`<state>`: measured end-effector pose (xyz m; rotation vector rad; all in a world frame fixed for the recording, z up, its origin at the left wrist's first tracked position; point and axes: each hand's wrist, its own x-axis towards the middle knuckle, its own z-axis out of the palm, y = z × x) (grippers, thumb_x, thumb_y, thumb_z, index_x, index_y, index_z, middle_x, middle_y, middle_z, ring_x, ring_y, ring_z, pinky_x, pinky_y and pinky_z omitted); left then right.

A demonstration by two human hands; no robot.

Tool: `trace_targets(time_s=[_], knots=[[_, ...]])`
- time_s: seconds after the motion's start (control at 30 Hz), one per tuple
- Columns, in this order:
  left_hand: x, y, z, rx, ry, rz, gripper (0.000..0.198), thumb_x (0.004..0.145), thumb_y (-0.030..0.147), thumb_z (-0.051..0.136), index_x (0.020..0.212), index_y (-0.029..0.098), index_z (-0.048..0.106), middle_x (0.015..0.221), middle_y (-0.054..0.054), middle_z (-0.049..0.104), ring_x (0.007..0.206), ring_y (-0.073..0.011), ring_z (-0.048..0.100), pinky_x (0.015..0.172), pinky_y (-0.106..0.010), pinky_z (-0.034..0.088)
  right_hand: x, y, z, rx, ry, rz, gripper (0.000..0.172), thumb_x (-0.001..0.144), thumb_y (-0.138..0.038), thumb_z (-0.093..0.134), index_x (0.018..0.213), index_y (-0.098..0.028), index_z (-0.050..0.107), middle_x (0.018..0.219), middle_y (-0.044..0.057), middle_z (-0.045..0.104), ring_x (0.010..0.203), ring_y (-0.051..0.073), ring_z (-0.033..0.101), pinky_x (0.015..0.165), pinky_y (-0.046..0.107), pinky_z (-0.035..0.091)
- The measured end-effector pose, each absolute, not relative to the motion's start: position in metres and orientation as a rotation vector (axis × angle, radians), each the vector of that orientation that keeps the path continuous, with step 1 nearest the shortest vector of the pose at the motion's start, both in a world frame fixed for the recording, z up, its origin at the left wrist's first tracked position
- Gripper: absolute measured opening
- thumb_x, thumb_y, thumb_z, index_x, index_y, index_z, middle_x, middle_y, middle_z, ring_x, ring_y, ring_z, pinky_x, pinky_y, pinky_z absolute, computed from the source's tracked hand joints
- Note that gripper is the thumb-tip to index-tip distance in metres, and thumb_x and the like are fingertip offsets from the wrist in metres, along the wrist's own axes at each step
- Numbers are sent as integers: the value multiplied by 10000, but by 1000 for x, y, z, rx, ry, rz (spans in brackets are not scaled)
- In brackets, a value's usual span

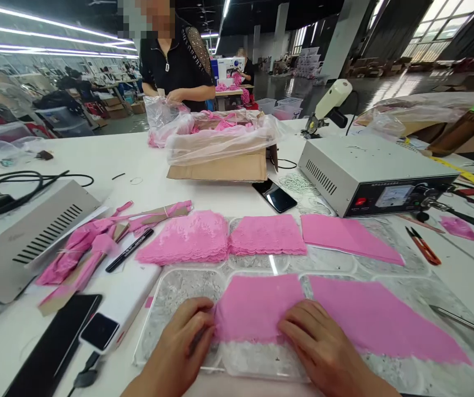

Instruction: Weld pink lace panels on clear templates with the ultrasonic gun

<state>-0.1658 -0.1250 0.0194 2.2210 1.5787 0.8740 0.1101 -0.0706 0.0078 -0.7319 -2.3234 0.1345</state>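
Observation:
A pink lace piece (253,306) lies on a clear plastic sheet (179,292) at the near table edge. My left hand (183,342) has its fingers curled, pinching the piece's left edge. My right hand (317,344) lies on its lower right corner, fingers pressed on the cloth. A long pink fabric triangle (381,322) lies just right of it. Behind are two stacks of pink lace (189,237) (267,234) and another pink triangle stack (344,234).
A grey machine box (369,173) stands at right with red snips (423,245) near it. Another grey box (30,237), pink strap bundles (92,245), a marker (129,250) and phones (55,342) (275,196) lie left and centre. A person stands behind a bag-lined carton (220,146).

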Motion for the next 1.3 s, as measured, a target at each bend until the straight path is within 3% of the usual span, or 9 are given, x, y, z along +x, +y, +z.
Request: trace_targets(time_s=[0.2, 0.27, 0.47, 0.63, 0.83, 0.9, 1.07, 1.17, 1.3], knots=[[-174, -125, 23, 2366, 1508, 787, 115, 885, 205, 531, 935, 248, 625, 1086, -95, 672, 972, -224, 661, 803, -292, 573, 126, -74, 12, -817, -2317, 121, 271, 845, 12, 471, 965, -174, 628, 847, 64, 687, 791, 176, 630, 755, 334, 556], [-173, -121, 25, 2481, 1459, 777, 209, 862, 189, 560, 1049, 245, 633, 1144, -102, 679, 1040, -247, 656, 884, -345, 564, 131, -75, 12, -842, -2314, 116, 249, 851, -9, 490, 979, -172, 628, 868, 71, 694, 811, 180, 638, 759, 337, 561], [-171, -110, 22, 2758, 1226, 496, 468, 889, 182, 575, 1349, 268, 545, 1327, -74, 634, 1297, -265, 542, 1170, -497, 316, 142, -80, 13, -856, -2313, 107, 212, 857, -29, 507, 928, -176, 642, 856, 77, 713, 778, 172, 659, 715, 307, 572], [-170, -108, 22, 2767, 1236, 528, 407, 909, 185, 557, 1309, 256, 587, 1301, -50, 652, 1296, -227, 540, 1225, -462, 176, 163, -86, 13, -947, -2218, 80, 202, 860, -85, 556, 975, -205, 671, 855, 72, 723, 789, 182, 690, 715, 300, 585], [-171, -87, 38, 3043, 1079, 431, 263, 965, 221, 515, 1183, 211, 662, 1191, -38, 700, 1185, -172, 608, 1243, -400, 104, 226, -106, 4, -1230, -1900, -22, 156, 838, -138, 628, 939, -236, 697, 863, 46, 732, 774, 187, 717, 708, 272, 581], [-166, -73, 44, 3100, 983, 406, 247, 971, 230, 516, 1164, 204, 667, 1174, -31, 706, 1157, -150, 623, 1244, -351, 108, 254, -117, -6, -1415, -1734, -27, 66, 851, -236, 638, 852, -252, 702, 847, 30, 738, 739, 191, 724, 682, 269, 582], [-117, -31, 46, 3065, 733, 484, 278, 999, 173, 451, 1205, 217, 632, 1227, -35, 682, 1198, -145, 601, 1206, -335, 256, 300, -142, -29, -1879, -1276, 24, 294, 840, -521, 608, 785, -259, 730, 810, 16, 772, 677, 219, 742, 487, 254, 563], [-72, -12, 44, 3014, 538, 424, 327, 985, 82, 398, 1201, 202, 611, 1264, -67, 656, 1212, -163, 586, 1175, -381, 312, 301, -145, -28, -1857, -1231, 17, 280, 834, -503, 621, 781, -250, 729, 806, 16, 768, 694, 212, 742, 570, 255, 593], [-30, -3, 43, 2912, 368, 299, 273, 981, 75, 392, 1110, 179, 609, 1251, -104, 646, 1156, -190, 609, 1126, -431, 362, 289, -135, -17, -1726, -1369, -129, 148, 867, -349, 618, 799, -248, 704, 832, 21, 750, 747, 196, 731, 706, 275, 594]])
